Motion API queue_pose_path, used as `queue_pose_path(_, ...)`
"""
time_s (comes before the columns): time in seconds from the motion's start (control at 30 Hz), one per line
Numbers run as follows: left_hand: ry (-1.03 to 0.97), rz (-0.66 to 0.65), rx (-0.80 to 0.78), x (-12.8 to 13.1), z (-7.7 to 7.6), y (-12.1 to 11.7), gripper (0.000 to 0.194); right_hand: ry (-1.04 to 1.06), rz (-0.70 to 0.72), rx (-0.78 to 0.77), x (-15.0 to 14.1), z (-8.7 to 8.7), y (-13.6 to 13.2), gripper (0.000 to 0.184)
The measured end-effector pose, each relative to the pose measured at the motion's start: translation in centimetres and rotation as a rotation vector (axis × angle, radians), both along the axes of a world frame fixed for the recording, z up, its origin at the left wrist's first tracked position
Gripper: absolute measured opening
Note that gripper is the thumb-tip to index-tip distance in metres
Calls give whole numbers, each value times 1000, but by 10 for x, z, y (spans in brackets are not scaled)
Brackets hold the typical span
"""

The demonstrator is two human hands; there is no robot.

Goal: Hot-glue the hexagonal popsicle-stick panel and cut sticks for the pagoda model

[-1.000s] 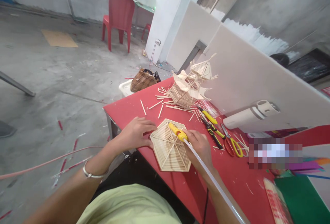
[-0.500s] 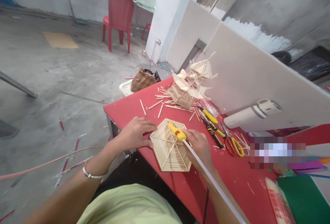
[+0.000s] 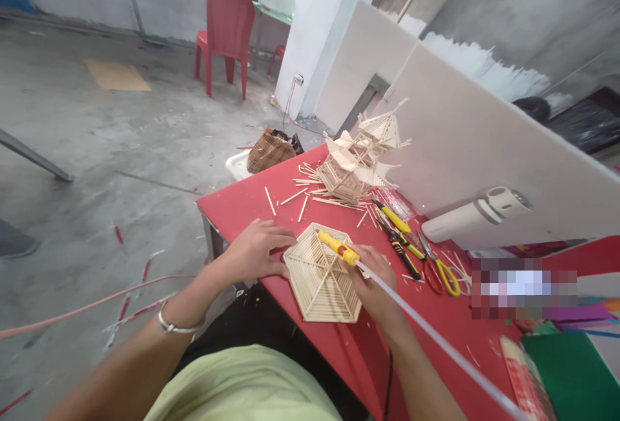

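Observation:
A flat hexagonal panel of thin wooden sticks, with spokes meeting near its middle, lies on the red table. At its left corner my left hand holds the edge, thumb and fingers curved on either side of that corner. My right hand is closed around a yellow hot glue gun, whose handle is mostly hidden by the fingers. The gun's nozzle points to the upper left, over the top part of the panel. A long clear glue stick sticks out of its back, above my right forearm.
Behind the panel stands a tiered stick model among loose sticks. Pliers, scissors and a white cylinder lie to the right. The red table's left edge is close to my left arm. A white board borders the back.
The back end of the glue gun has swung to the right, and the glue stick with it. My left hand and the panel stay in place.

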State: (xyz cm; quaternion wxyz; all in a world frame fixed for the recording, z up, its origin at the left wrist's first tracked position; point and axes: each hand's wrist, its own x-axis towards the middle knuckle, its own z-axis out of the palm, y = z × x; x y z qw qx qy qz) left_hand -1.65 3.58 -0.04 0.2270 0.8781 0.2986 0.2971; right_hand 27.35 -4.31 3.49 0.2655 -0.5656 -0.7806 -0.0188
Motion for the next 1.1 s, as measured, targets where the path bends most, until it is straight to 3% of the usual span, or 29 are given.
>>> queue_pose_path(0.13,9,1,-3,0,0,0,55,56,-8,-50,-1,-3,4,28)
queue_pose_path(0.33,19,0,-1,0,-2,0,53,13,19,5,-2,-7,7,29)
queue_pose_path(0.63,22,3,17,1,1,-1,54,-57,86,-31,1,2,-2,29)
queue_pose_path(0.77,46,19,21,1,2,-1,57,57,78,-104,6,4,-11,28)
queue_pose_path(0.97,75,16,22,1,2,2,59,392,-38,-293,-5,11,-18,22)
queue_pose_path(1.1,88,18,28,2,4,2,58,429,-14,-333,-17,12,-16,23)
